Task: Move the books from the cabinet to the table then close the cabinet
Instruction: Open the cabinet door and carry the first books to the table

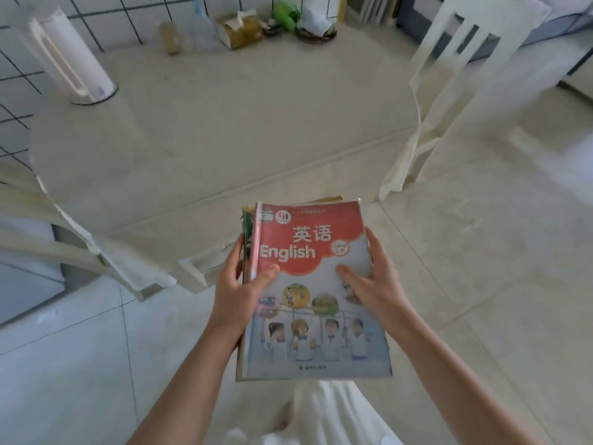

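Left hand [237, 293] grip closed on spine edge of book stack [316, 293], thumb on top cover. Right hand [373, 284] grip closed on opposite edge, thumb on cover. Stack held flat, in air, above floor [481, 284], just short of desk [224, 123] edge. Top cover reads "English" and "英语"; small print illegible. Green book edge shows beneath. Desk carries white jug [69, 56], tissue box [239, 28], green bag [284, 14]. White chair [449, 91] right of desk.
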The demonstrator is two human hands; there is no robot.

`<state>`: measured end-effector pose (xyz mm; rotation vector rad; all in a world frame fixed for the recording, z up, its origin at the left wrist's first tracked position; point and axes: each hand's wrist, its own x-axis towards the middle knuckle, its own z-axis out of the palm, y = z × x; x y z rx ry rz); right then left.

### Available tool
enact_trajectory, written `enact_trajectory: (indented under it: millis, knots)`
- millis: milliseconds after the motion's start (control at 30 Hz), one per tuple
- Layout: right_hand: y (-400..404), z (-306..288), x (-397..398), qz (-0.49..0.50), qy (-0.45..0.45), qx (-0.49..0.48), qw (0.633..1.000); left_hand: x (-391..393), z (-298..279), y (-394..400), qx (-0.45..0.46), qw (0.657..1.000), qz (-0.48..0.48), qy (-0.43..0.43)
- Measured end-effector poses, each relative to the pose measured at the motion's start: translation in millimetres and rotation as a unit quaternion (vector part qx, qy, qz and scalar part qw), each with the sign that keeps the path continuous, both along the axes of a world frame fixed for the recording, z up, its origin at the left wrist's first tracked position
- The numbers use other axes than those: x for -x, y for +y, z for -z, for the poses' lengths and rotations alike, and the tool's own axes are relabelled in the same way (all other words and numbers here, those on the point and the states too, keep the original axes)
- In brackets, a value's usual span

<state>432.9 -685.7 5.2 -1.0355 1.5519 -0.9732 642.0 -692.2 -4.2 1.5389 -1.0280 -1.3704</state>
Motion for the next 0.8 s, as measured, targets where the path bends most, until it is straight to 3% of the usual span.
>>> enact_trajectory:
  millis: [300,533,800]
  knots:
    - [-165.4,-5.2,2.9,-0.082,0.025,0.011,0.996,10.4,-3.3,-134.6,0.027,0.998,-0.054,0.014]
    - [-267.0,-8.0,-16.2,-0.078,-0.046,-0.064,0.994,-8.6,-5.7,-208.0,0.024,0.994,-0.108,-0.024]
    - [-364.7,0.0,-69.5,-0.121,-0.004,-0.087,0.989,-58.8,10.7,-296.3,-0.009,0.986,-0.159,0.046]
